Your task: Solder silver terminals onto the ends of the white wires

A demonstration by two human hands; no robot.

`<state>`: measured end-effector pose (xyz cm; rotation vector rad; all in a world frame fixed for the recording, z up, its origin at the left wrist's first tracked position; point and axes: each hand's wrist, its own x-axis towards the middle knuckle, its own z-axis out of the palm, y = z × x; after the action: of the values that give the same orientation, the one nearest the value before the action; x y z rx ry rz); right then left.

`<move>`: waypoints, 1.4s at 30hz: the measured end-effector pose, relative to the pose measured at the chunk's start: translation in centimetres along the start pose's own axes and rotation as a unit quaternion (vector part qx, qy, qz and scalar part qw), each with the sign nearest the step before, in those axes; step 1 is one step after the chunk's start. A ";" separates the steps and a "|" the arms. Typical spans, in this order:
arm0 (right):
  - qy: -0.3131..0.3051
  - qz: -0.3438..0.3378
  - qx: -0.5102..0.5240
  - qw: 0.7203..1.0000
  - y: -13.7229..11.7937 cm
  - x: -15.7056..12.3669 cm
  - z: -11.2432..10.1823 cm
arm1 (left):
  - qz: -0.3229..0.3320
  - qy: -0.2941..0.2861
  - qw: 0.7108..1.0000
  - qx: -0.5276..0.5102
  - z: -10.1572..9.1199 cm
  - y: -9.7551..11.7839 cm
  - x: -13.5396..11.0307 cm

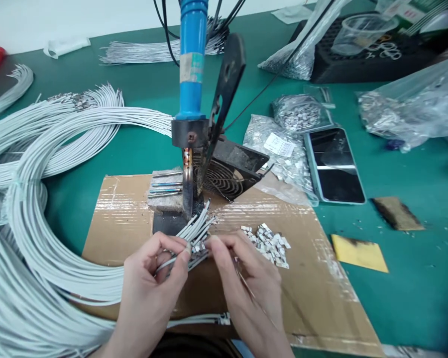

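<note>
My left hand (159, 271) is closed, pinching the end of a white cable (166, 263) between thumb and forefinger. Opposite it, my right hand (242, 278) is closed too, its thumb and forefinger at a small metal connector (198, 246) by the cable end. A thin solder-like wire (246, 284) runs through the right hand's grip. Just behind the fingertips lies a bunch of white cable ends (197, 226). Above that bunch points the bent tip of a blue-handled soldering iron (187, 191), fixed upright. Loose metal connectors (271, 243) are piled beside my right hand.
Coiled white cables (26, 209) fill the left side. Behind the iron stand a black fan (227, 171) and a block with metal rods (166, 189). A phone (336, 164), bagged connectors (276, 144) and a yellow sponge (360, 253) lie right. Cardboard (313, 308) covers the work area.
</note>
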<state>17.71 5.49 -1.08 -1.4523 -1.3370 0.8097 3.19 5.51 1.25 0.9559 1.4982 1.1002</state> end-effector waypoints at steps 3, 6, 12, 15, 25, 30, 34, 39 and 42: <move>-0.024 -0.008 0.039 0.999 0.1 -0.5 0.0 | -0.023 -0.003 1.000 0.003 -0.1 -0.1 -1.1; -0.026 0.014 0.068 0.997 0.2 -1.0 0.1 | -0.067 -0.016 0.998 0.004 -0.2 -0.1 -2.2; -0.050 0.077 0.120 0.989 -0.2 -1.7 -0.2 | -0.119 -0.049 0.992 0.001 -0.6 0.2 -3.5; -0.063 0.099 0.142 0.983 -0.7 -1.6 -0.4 | -0.117 -0.052 0.992 -0.002 -0.7 0.5 -3.9; -0.050 0.095 0.175 0.979 -0.4 -2.2 0.0 | -0.079 -0.048 0.996 -0.004 -1.0 0.0 -4.3; -0.047 0.100 0.166 0.980 -0.1 -2.2 -0.5 | -0.021 -0.043 0.998 0.039 -1.7 -0.9 -4.3; -0.004 0.131 0.233 0.964 1.3 -1.9 -2.7 | 0.148 -0.130 0.955 0.223 -3.2 -2.3 -4.6; 0.065 0.172 0.265 0.947 3.4 -1.5 -5.7 | 0.248 -0.042 0.916 0.313 -5.0 -4.9 -5.4; 0.101 0.173 0.240 0.950 4.0 -1.6 -6.6 | 0.308 0.032 0.859 0.408 -5.9 -5.7 -5.2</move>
<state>24.86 2.81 -3.04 -1.3420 -0.6707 1.0917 -1.84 -1.98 -2.41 2.1196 1.8000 0.8971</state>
